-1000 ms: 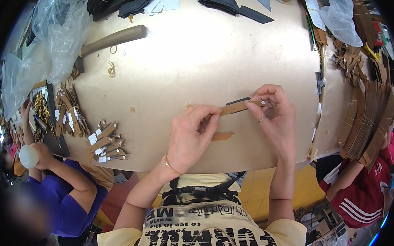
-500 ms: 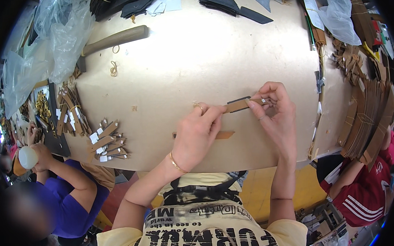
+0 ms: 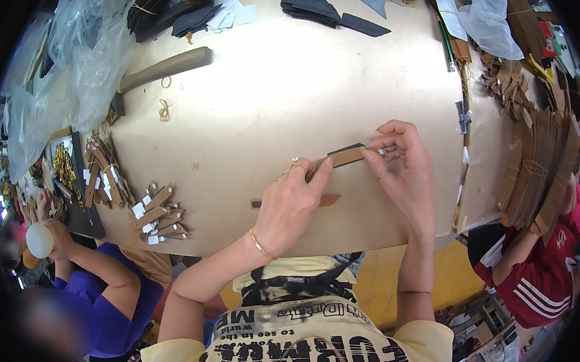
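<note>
Between my two hands is a brown leather strip [image 3: 348, 158] with a dark strip along its far edge, slanting up to the right. My left hand [image 3: 294, 197] pinches its left end between thumb and fingers. At the other end, my right hand [image 3: 405, 174] grips it with thumb and forefinger, the other fingers curled loosely; a small white tag shows there. On the table under my left hand lies another brown strip [image 3: 329, 201], partly hidden by the hand, with a dark end showing to the left.
At left are a pile of tagged strips [image 3: 159, 217], a banded strip bundle [image 3: 101, 171] and a hammer [image 3: 168, 68]. Black pieces [image 3: 309, 8] lie at the back, plastic bags [image 3: 100, 46] at far left. Brown strip stacks [image 3: 540, 168] stand right. Co-workers sit on both sides.
My left fingers have shifted and now cover more of the strip's left end. The right hand keeps its hold with its fingers slightly more lifted. The view has moved a little.
</note>
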A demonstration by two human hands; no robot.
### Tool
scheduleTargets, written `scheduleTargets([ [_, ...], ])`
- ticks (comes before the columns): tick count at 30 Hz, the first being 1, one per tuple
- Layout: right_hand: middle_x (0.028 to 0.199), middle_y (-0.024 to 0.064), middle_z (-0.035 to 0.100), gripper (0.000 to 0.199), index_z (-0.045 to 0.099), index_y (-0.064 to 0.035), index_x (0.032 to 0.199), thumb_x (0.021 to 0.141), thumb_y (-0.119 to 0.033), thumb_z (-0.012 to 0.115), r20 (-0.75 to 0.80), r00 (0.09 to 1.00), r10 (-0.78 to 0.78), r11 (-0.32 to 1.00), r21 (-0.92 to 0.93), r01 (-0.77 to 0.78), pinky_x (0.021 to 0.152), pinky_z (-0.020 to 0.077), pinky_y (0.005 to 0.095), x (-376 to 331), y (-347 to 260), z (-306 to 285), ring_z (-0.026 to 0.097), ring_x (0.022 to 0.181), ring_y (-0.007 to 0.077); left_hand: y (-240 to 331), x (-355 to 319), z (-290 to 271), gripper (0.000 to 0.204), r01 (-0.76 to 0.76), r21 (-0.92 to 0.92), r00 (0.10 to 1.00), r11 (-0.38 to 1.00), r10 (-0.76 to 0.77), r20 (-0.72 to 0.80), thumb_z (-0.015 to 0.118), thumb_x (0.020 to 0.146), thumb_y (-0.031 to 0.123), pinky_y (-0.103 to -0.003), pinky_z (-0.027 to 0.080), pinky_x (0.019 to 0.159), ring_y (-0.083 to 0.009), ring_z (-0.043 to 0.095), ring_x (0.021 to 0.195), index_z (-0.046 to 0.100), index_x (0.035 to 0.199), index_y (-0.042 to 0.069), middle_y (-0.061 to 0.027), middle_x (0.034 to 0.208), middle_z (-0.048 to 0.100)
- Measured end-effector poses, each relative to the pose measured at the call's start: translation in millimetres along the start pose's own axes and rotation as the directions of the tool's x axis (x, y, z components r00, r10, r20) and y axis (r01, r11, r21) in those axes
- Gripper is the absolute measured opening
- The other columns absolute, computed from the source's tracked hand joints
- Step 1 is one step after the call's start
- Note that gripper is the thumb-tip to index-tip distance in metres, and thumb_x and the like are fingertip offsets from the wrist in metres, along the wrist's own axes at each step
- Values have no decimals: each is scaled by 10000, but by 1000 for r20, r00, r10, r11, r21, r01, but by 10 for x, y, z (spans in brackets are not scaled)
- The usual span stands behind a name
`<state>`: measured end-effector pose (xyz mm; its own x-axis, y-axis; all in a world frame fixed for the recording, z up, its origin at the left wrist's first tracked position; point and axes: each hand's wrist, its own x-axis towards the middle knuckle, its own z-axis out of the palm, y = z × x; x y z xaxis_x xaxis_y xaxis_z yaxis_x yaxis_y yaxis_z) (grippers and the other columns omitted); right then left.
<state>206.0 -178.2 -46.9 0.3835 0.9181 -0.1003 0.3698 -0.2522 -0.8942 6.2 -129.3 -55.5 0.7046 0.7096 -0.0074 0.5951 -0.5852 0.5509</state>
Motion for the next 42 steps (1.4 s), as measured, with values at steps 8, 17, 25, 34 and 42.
scheduleTargets([
  [8, 820, 57, 650, 334, 544, -35, 1154, 869, -5, 715, -10, 1000, 4, 999, -44, -5, 655, 508, 263, 11, 0, -43, 626, 737, 135, 18, 2, -5, 436, 22, 3, 1000, 1000, -22, 12, 673, 833, -2, -373, 521, 568, -254, 623, 684, 651, 1256, 97, -106, 918, 579],
  [17, 802, 59, 636, 343, 504, -23, 1164, 883, 4, 698, -41, 999, -30, 997, -71, 27, 638, 512, 267, 13, 4, 19, 626, 715, 139, 22, 9, -27, 406, 19, -5, 1000, 1000, -18, 20, 669, 842, -2, -373, 522, 571, -261, 622, 686, 656, 1240, 81, -111, 921, 572],
  [25, 1031, 127, 638, 263, 576, 3, 1078, 844, 14, 695, -28, 992, -123, 943, -313, 109, 684, 533, 329, -72, 5, 41, 645, 842, 234, 36, 16, -12, 379, 15, 12, 1000, 1000, -15, 3, 672, 843, 11, -366, 521, 565, -250, 625, 689, 667, 1216, 79, -101, 917, 579],
  [34, 1194, 71, 625, 380, 676, -62, 1199, 825, -100, 628, 61, 886, -460, 439, -852, 286, 925, 438, 376, -434, 74, 333, 571, 1138, 222, 38, 15, 21, 361, -2, 64, 999, 998, 5, -40, 677, 832, 20, -362, 521, 585, -247, 636, 690, 679, 1187, 88, -87, 885, 590],
  [42, 1209, 81, 659, 460, 633, -28, 1254, 800, -95, 665, 45, 911, -410, 604, -735, 308, 905, 471, 378, -554, -134, 541, 594, 1187, 235, -70, 74, -182, 328, 52, -291, 997, 955, -32, 74, 605, 897, 38, -382, 547, 651, -262, 676, 766, 623, 1224, 53, -118, 948, 646],
])
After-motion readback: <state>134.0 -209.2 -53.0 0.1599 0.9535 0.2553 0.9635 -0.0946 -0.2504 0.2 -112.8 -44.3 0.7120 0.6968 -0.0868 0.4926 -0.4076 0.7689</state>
